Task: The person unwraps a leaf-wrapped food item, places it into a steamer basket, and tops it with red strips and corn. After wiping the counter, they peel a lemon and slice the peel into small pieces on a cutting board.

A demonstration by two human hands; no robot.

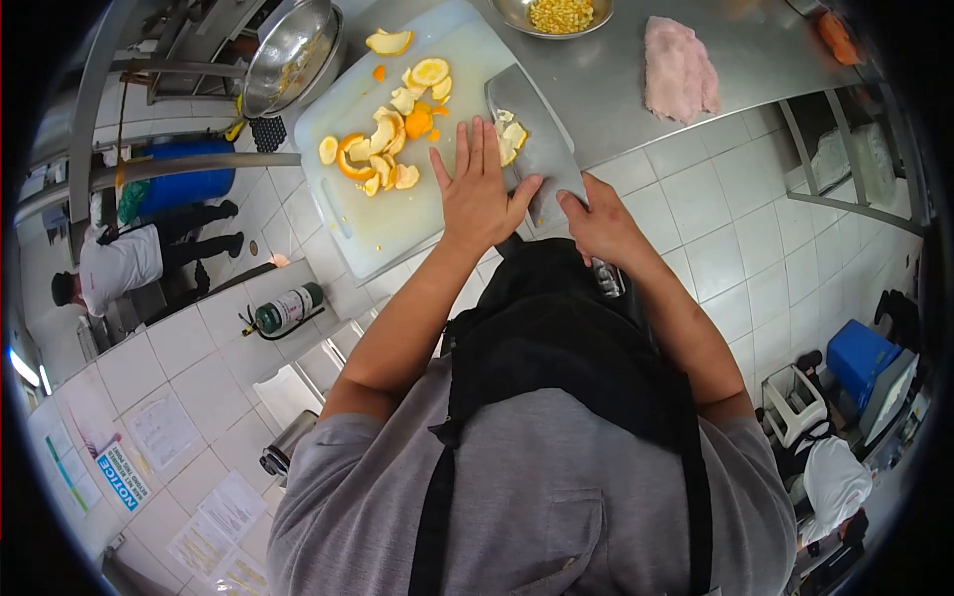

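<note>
My right hand point(603, 221) is wrapped round the handle of a broad kitchen knife point(545, 149), whose wide blade lies over the right side of the white cutting board point(338, 214). Pale orange peel pieces point(510, 137) rest on the blade. My left hand point(482, 189) is open with fingers spread, palm down over the board, its thumb reaching to the blade's edge. Left of those fingertips lies a scattered heap of orange peels point(383, 139) with bits of orange flesh point(419, 119).
A steel bowl point(293, 60) stands past the board's far left corner. Another bowl point(512, 20) holds corn kernels. A pink cloth point(680, 70) lies on the steel counter point(606, 99). One person point(124, 263) is at far left, another point(835, 487) at lower right. A fire extinguisher point(288, 309) is at left.
</note>
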